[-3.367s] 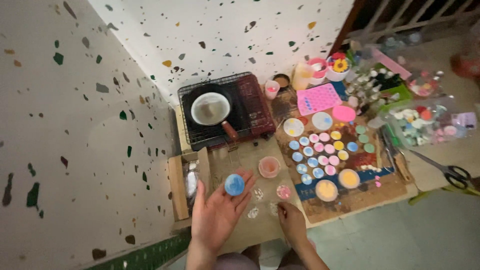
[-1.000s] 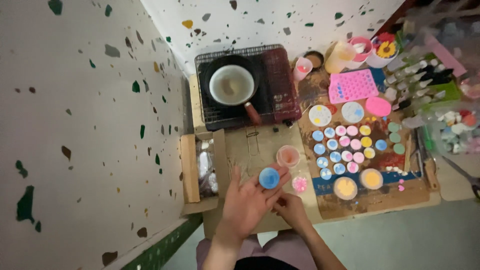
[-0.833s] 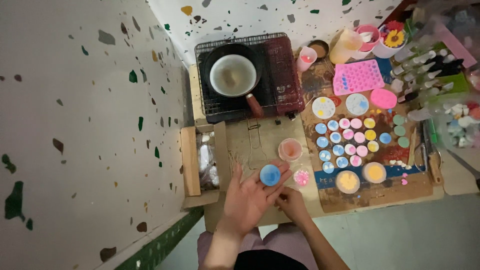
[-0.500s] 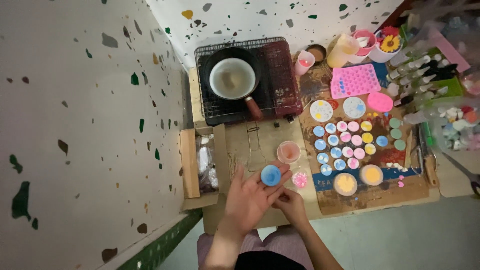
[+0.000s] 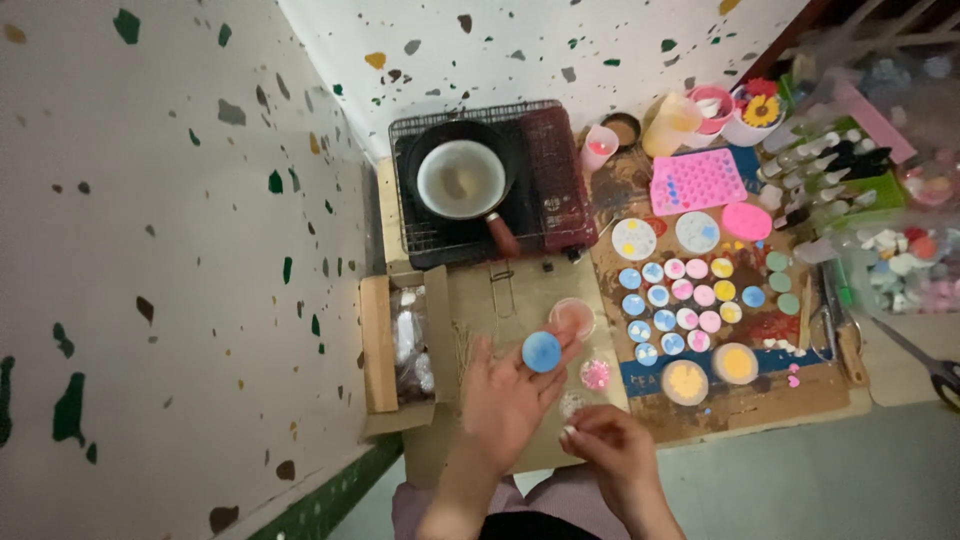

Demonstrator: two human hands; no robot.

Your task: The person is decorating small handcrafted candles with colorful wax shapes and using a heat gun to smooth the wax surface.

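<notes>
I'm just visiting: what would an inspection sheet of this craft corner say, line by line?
Surface: brown cardboard sheet on a terrazzo floor.
Job's things: blue round disc held on the left hand; small clear cup and pink glittery disc beside it.
Clutter: rows of small coloured discs, pink mould tray, dropper bottles, scissors.
Hands: left holds the disc; right hand pinches something too small to tell.
Cables: nothing seen.
Surroundings: pan on a portable stove, speckled wall.
</notes>
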